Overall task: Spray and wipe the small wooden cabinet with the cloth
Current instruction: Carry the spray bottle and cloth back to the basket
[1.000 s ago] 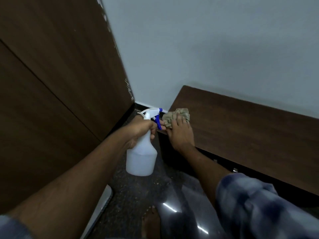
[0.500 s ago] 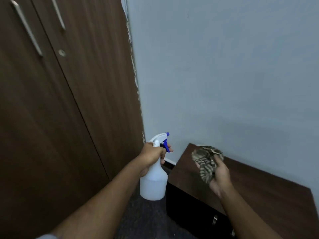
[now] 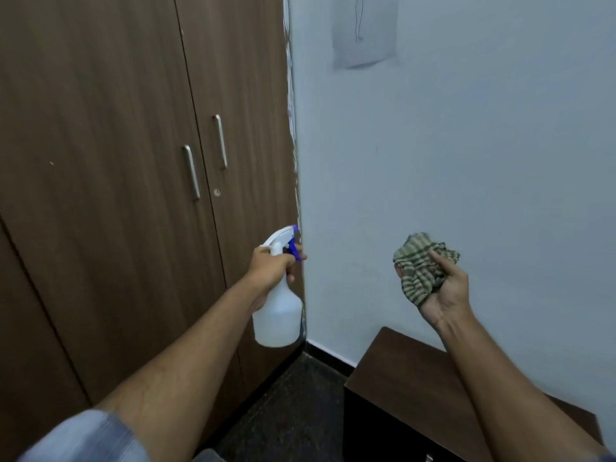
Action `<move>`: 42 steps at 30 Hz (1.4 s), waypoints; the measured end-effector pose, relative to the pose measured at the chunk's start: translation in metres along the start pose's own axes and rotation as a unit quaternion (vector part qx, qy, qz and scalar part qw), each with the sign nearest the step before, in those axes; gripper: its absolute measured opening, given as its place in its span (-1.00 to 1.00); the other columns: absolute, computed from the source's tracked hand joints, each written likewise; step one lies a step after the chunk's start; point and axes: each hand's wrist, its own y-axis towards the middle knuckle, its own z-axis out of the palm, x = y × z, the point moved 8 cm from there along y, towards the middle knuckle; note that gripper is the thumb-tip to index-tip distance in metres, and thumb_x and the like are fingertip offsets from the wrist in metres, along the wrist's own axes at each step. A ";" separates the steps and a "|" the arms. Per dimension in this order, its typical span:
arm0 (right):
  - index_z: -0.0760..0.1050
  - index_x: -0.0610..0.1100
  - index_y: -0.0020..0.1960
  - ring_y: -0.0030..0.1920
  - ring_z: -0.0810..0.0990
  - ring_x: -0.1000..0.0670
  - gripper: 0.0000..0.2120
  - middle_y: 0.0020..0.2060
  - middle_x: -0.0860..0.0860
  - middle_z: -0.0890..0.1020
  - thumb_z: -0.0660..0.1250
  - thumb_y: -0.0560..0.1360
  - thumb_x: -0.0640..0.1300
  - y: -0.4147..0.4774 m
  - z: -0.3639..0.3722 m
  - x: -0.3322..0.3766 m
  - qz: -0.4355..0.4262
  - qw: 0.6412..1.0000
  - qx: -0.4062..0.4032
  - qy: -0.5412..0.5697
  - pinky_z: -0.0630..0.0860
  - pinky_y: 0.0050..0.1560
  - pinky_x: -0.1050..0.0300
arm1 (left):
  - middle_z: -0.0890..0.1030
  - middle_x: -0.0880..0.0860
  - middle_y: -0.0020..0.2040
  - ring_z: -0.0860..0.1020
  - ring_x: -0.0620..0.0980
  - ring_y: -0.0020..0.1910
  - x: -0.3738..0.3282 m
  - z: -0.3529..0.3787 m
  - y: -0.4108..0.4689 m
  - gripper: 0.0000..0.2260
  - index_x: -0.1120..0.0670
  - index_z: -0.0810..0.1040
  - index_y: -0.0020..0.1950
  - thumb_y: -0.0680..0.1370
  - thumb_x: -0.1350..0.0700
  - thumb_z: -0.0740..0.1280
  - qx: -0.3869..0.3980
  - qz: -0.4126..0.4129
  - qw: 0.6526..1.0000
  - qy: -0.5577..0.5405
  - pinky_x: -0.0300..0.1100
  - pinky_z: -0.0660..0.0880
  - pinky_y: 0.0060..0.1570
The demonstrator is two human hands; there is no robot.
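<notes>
The small wooden cabinet [image 3: 403, 375] shows only its dark brown top corner at the lower right, against the wall. My left hand [image 3: 271, 268] grips the neck of a white spray bottle [image 3: 278, 315] with a blue trigger, held upright in the air left of the cabinet. My right hand [image 3: 446, 291] is raised well above the cabinet top, palm toward me, closed on a crumpled green-striped cloth [image 3: 421, 268]. Neither hand touches the cabinet.
A tall brown wardrobe [image 3: 116, 195] with two metal handles fills the left side. A pale blue wall [image 3: 466, 145] stands behind the cabinet, with a sheet of paper [image 3: 365, 31] stuck high up. Dark speckled floor [image 3: 290, 415] lies between wardrobe and cabinet.
The cloth was pressed on the cabinet's left corner; my right hand has lifted it off and raised it high. The bottle rose too, and the view tilted upward.
</notes>
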 end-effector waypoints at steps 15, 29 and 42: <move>0.47 -0.30 0.42 0.41 0.47 -0.24 -0.54 0.35 -0.23 0.54 0.31 0.56 -0.14 -0.078 0.156 -0.058 0.029 0.994 0.091 0.049 0.33 0.46 -0.21 | 0.77 0.08 -0.01 0.50 0.02 -0.37 -0.045 -0.177 -0.078 -0.65 0.11 0.68 0.12 0.52 0.43 0.24 -0.097 0.036 0.994 0.016 -0.12 0.52 -0.35; 0.47 -0.22 0.39 0.37 0.46 -0.38 -0.40 0.31 -0.30 0.53 0.32 0.52 0.17 -0.080 0.210 -0.101 0.155 0.964 0.199 0.088 0.27 0.36 -0.48 | 0.78 0.08 -0.04 0.47 0.01 -0.40 -0.074 -0.215 -0.145 -0.64 0.17 0.70 0.06 0.46 0.45 0.21 -0.241 0.052 0.969 0.035 -0.14 0.50 -0.37; 0.45 -0.28 0.43 0.39 0.45 -0.37 -0.43 0.36 -0.30 0.51 0.30 0.56 0.08 -0.127 0.236 -0.178 0.286 0.911 0.277 0.110 0.23 0.42 -0.44 | 0.77 0.07 -0.02 0.50 0.03 -0.41 -0.068 -0.236 -0.200 -0.66 0.10 0.68 0.11 0.52 0.43 0.25 -0.333 0.063 0.940 0.035 -0.08 0.54 -0.31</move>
